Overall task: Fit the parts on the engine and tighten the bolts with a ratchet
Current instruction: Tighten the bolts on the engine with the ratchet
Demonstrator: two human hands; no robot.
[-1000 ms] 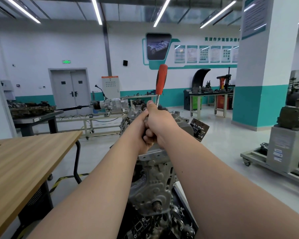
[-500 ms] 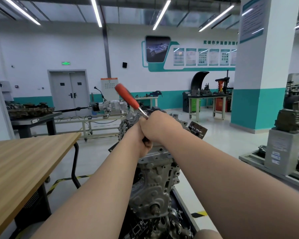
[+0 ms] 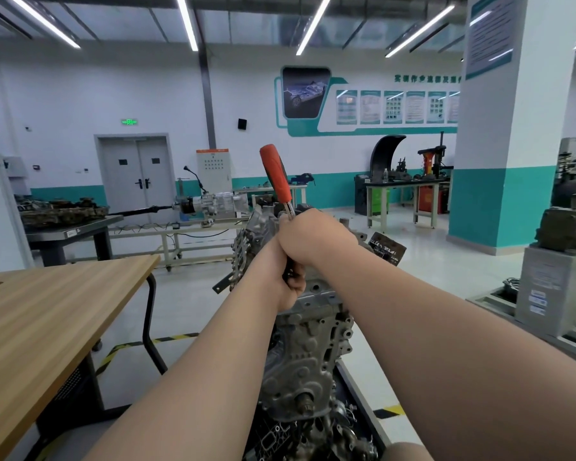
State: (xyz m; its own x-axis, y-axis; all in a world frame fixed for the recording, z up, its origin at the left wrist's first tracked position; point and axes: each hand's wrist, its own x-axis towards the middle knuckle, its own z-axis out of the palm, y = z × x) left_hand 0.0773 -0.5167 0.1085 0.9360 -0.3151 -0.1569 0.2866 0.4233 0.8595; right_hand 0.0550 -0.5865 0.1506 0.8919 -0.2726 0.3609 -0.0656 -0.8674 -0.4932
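The ratchet (image 3: 276, 176) has swung back up from its deep leftward lean of half a second ago. Its red handle now stands steeper, still tipped to the left, though not as upright as a second ago. Both hands have stayed bunched together on top of the engine (image 3: 310, 344). The right hand (image 3: 316, 237) is clenched round the tool's bare metal shank just below the red grip, and its fingers (image 3: 288, 227) wrap so tightly that the shank disappears into the fist. The left hand (image 3: 288, 281) sits directly beneath, touching the right one, with its fingers (image 3: 296, 282) curled round the dark lower end of the ratchet. The head and the bolt under it are hidden. The engine is a grey cast block standing on end, with a crank bolt (image 3: 305, 402) low on its near face. It rises from a dark stand (image 3: 353, 380) whose right rim shows beside it. It stands off the right edge of the wooden tabletop (image 3: 47, 311), separated from it by a strip of floor. Farther back are a gearbox (image 3: 213, 204) on a metal frame, a grey double door (image 3: 137, 174) and a white and teal pillar (image 3: 506, 161).
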